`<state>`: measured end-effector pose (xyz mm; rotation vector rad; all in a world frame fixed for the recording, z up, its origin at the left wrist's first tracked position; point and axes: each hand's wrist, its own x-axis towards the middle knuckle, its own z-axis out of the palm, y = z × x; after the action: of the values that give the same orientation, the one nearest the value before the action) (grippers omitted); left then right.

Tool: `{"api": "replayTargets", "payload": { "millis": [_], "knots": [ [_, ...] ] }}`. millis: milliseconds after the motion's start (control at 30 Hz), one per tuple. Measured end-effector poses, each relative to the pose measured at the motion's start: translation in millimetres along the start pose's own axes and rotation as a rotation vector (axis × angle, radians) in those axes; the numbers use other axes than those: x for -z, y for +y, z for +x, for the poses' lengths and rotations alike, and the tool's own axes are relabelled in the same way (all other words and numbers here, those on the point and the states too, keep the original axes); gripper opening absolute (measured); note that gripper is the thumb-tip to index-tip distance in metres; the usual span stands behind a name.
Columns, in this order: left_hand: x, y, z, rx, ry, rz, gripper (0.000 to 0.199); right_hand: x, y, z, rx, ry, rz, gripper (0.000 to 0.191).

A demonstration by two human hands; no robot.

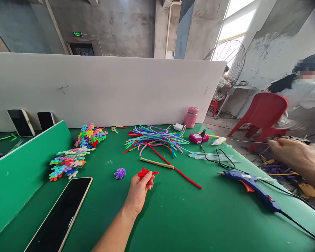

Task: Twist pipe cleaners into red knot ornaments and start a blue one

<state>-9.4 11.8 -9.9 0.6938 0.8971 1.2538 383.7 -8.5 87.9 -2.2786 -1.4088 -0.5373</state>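
1. Concrete walls rise behind a white board (107, 91) that closes off the far side of the green worktop (178, 217); a green divider (28, 182) bounds it on the left.
2. On the right, the worktop edge slants outward toward the near corner, with a red chair (265, 108) and a seated person (299, 94) beyond it.
3. Room to move lies in the near middle — a stretch of green surface between the left forearm and the blue glue gun (252, 183), whose nozzle points left.
4. The left hand (136, 196) has its fingers (147, 177) pinched narrow, thumb pressed on a red fuzzy-stem flower (144, 172).
5. The right hand (299, 157) is out at the far right, past the worktop edge and blurred; I cannot tell how far its fingers are open or whether they hold anything.
6. The red flower sits at the left fingertips, petals showing above the thumb, one short red end sticking out to the right.
7. Left of that grip, near but apart, lies a purple flower (120, 173); beyond it to the right, a long red stem (187, 179) crosses a beige strip (157, 163) — with the bundle of coloured stems (154, 138) farther back.
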Motion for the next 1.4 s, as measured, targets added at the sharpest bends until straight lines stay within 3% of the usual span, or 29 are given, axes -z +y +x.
{"api": "replayTargets", "payload": {
  "millis": [33, 100, 267, 400, 500, 733, 1000, 1133, 1333, 1400],
  "knots": [
    [0.2, 0.3, 0.0, 0.001, -0.007, 0.001, 0.017, -8.1, -21.0, 6.2, 0.026, -0.133, 0.088, 0.032],
    [0.8, 0.9, 0.0, 0.006, -0.020, 0.005, 0.017, -20.6, -69.9, 1.1, 0.263, -0.221, 0.334, 0.029],
    [2.2, 1.1, 0.4, 0.017, -0.046, 0.019, 0.017, -33.6, -184.4, -78.8, 0.757, -0.451, 0.676, 0.027],
    [3.1, 0.6, 1.2, 0.003, -0.059, 0.026, 0.017, -41.1, -227.1, -120.6, 0.758, -0.478, 0.816, 0.017],
    [3.4, 1.9, 1.5, -0.013, -0.074, 0.025, 0.019, -50.2, -234.2, -127.7, 0.667, -0.503, 0.932, 0.017],
    [-0.1, 3.9, -0.9, -0.041, -0.126, 0.085, 0.017, -64.2, -229.9, -134.1, 0.258, -0.639, 1.257, 0.029],
    [-0.3, -0.5, -0.3, -0.014, -0.082, 0.043, 0.011, -60.9, -234.1, -144.6, 0.317, -0.643, 1.302, 0.025],
    [-0.7, 3.5, 0.7, 0.020, -0.086, -0.035, 0.009, -58.2, -230.3, -145.7, 0.366, -0.715, 1.314, 0.026],
    [-3.8, 5.9, -3.0, 0.046, -0.141, 0.012, 0.011, -56.2, -225.7, -135.9, 0.165, -0.754, 1.463, 0.028],
    [-5.3, 5.7, -5.9, 0.073, -0.194, 0.067, 0.013, -54.5, -226.7, -134.1, 0.134, -0.847, 1.576, 0.028]
  ]
}}
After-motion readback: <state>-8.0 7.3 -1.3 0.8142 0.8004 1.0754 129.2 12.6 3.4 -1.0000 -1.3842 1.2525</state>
